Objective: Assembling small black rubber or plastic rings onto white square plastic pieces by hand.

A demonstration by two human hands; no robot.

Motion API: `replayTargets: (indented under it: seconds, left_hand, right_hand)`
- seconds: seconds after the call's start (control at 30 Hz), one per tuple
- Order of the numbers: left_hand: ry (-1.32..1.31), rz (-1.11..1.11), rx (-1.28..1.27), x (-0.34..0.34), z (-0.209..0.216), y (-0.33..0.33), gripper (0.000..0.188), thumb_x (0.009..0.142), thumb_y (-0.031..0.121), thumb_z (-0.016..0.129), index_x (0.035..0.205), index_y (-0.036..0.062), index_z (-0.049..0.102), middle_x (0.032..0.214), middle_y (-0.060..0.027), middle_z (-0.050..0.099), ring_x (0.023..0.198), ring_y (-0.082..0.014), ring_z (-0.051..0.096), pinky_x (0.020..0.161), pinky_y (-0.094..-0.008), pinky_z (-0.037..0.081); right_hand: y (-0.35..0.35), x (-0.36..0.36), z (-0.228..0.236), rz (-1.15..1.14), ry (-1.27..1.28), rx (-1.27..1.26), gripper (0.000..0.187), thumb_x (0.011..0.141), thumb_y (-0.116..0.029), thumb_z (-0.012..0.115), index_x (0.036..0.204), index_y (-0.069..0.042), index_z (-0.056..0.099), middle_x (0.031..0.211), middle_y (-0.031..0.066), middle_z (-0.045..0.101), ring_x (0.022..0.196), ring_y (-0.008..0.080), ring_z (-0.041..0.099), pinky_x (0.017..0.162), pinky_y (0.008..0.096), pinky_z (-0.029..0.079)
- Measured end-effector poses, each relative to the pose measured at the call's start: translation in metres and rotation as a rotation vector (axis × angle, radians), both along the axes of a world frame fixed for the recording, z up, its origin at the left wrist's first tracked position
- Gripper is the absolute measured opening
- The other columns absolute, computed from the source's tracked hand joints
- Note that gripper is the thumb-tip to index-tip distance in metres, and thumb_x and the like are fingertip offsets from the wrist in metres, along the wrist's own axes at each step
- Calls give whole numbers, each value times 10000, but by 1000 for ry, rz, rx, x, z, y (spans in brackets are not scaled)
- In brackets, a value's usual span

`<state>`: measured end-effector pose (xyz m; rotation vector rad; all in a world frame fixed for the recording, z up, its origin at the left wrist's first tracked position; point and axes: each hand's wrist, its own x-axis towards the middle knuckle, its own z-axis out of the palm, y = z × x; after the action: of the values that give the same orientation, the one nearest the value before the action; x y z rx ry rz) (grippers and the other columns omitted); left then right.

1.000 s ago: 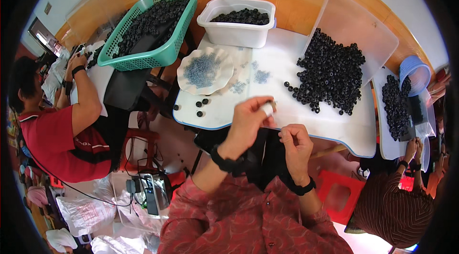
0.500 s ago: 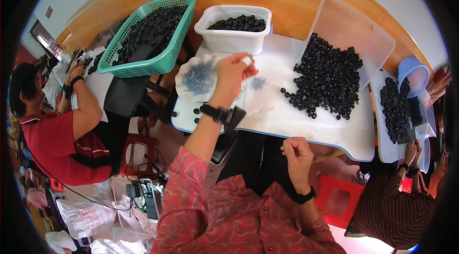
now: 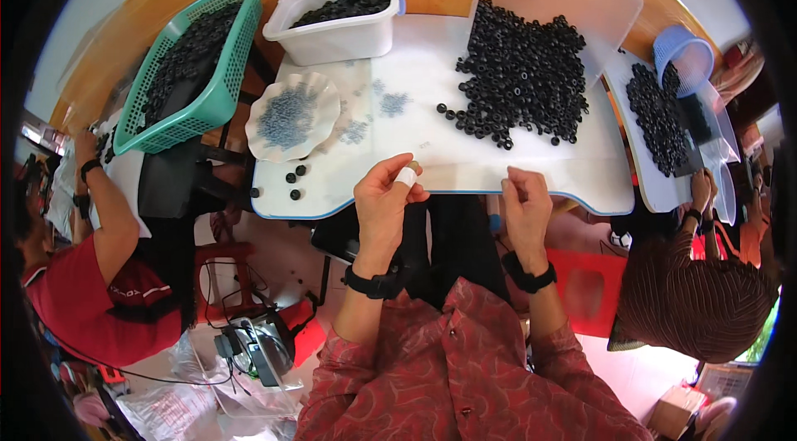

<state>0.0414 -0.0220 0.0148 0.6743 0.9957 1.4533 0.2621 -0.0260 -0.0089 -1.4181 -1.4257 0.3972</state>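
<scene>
My left hand [image 3: 383, 207] is at the front edge of the white table [image 3: 398, 167], thumb and fingers pinched together. A white wrap [image 3: 406, 176] covers part of one finger, and whatever the pinch holds is too small to tell. To the right, my right hand [image 3: 528, 209] is closed, its fingertips together; its contents are hidden. Beyond the hands lies a large heap of small black rings [image 3: 523, 72]. A scalloped white dish [image 3: 328, 127] holds many tiny bluish-grey pieces, with more such pieces [image 3: 393, 103] scattered beside it. Several loose black rings [image 3: 295, 194] lie near the dish.
A white tub [image 3: 332, 41] of black parts and a green basket [image 3: 178, 130] stand at the back left. A clear plastic bin [image 3: 606, 5] lies tipped behind the heap. Co-workers sit on both sides; the right one has a blue basket [image 3: 685, 59]. A red stool [image 3: 581, 292] stands below.
My left hand has come back from beside the dish to the table's front edge, nearer my right hand, which stays closed. The whole view has shifted.
</scene>
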Motion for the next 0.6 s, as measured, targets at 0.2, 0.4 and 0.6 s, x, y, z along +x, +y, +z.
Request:
replayTargets:
  seconds: [0.2, 0.4, 0.6]
  left_hand:
    - [-10, -51, -53, 18, -10, -14, 254, 923, 34, 607, 1162, -52, 622, 948, -104, 675, 693, -114, 628, 642, -273, 582]
    - [2, -72, -89, 29, -18, -23, 241, 906, 51, 649, 1126, -47, 644, 904, -80, 669, 681, -105, 620, 608, -261, 574]
    - [-12, -84, -105, 32, -25, -25, 233, 905, 58, 654, 1121, -31, 653, 889, -70, 669, 677, -99, 614, 604, -256, 570]
  right_hand:
    - [25, 22, -1, -90, -236, 21, 278, 848, -12, 637, 1123, 22, 625, 1034, 136, 590, 752, 216, 629, 644, 312, 513]
    - [45, 12, -2, -42, -229, -39, 280, 840, -35, 652, 1119, -14, 636, 1037, 123, 598, 782, 234, 634, 673, 337, 524]
    - [45, 2, 4, -47, -289, -71, 205, 820, -50, 674, 1021, -30, 642, 995, 113, 608, 805, 240, 633, 684, 361, 518]
